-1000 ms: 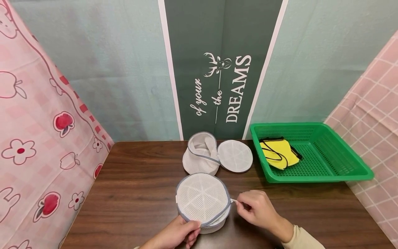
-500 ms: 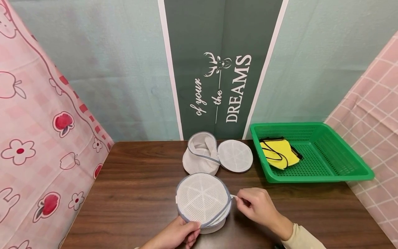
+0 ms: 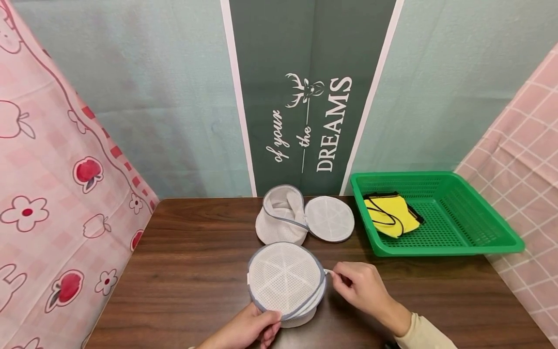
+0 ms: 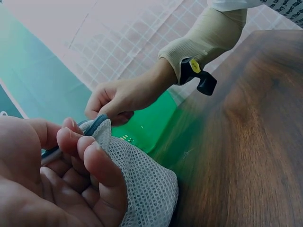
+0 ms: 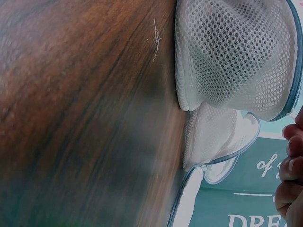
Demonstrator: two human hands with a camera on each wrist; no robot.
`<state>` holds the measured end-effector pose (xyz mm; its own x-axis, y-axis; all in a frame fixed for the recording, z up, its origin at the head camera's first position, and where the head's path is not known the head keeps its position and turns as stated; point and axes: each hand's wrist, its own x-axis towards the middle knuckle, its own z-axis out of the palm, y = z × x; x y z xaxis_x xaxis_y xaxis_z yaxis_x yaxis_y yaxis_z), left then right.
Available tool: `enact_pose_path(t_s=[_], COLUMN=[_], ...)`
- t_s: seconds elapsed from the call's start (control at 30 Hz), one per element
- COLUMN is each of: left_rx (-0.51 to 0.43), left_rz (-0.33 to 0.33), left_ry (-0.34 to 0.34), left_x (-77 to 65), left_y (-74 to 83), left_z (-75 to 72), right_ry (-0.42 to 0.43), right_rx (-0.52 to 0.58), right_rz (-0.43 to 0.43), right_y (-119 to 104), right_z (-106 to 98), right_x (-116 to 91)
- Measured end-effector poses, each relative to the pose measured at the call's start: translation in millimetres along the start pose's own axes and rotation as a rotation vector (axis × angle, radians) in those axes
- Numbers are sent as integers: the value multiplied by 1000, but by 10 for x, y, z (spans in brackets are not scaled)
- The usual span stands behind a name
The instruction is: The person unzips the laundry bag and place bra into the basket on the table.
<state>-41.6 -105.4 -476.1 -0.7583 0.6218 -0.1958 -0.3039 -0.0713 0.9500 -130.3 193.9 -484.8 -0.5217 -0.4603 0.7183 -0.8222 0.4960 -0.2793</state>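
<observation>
A round white mesh laundry bag (image 3: 283, 276) with a grey zipped rim stands on the table near the front. My left hand (image 3: 250, 327) pinches its front rim, thumb on top of the lid and fingers curled below. At the bag's right side, my right hand (image 3: 362, 288) pinches the small white zipper pull (image 3: 328, 272). The lid is partly unzipped, with a gap showing along the front right between the rim edges. In the right wrist view the mesh side (image 5: 232, 52) of the bag bulges outward, and my right fingers (image 5: 291, 179) show at the right border.
Right behind stands a second mesh laundry bag (image 3: 279, 230), its round lid (image 3: 330, 219) folded out to the right. A green plastic basket (image 3: 444, 251) at the back right holds a yellow drawstring pouch (image 3: 394, 215) with black cord. Cloth curtains hang behind and at both sides.
My right hand has drawn the zipper pull a little way back along the right rim, and the gap at the front right has widened. My left hand keeps its place.
</observation>
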Motion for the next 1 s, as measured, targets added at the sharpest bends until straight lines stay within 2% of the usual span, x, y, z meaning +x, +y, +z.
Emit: enact_pose_path(t_s=[0.57,1.0], left_rx=[1,-65], left_rz=[-30,-57], left_ry=[-3,-1], left_x=[4,-21], left_y=[-3,3], left_z=[-12,-27], right_ry=[-6,12], right_rx=[-5,14], right_rz=[21,-13], right_y=[-17,-62], right_z=[-8,-23], right_x=[4,23])
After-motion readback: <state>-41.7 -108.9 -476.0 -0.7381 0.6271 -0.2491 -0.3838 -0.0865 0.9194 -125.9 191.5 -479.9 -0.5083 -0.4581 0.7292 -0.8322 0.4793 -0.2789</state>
